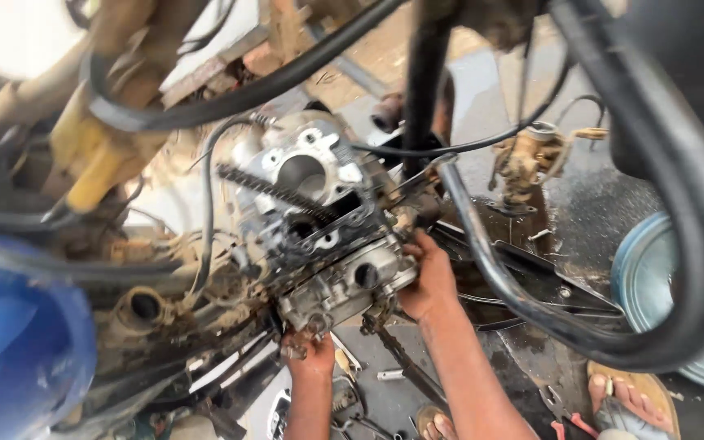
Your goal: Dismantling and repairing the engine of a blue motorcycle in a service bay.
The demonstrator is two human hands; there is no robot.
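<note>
Engine block point(319, 220) tilts, long axis upper-left to lower-right; left hand point(307, 352) grips underneath, right hand point(429, 281) clasps its side

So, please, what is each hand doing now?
Left hand: closed, gripping the underside of the engine block.
Right hand: closed on the block's right side.

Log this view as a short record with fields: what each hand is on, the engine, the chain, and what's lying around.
Left hand: left hand grips the underside of the engine block
Right hand: right hand presses the block's right side, fingers against the metal
Engine: grey metal, greasy, open round bore on top
Chain: timing chain runs across the upper part
Frame: black tube curves past on the right
Ground: small tools on wet concrete; a sandalled foot at lower right
</note>
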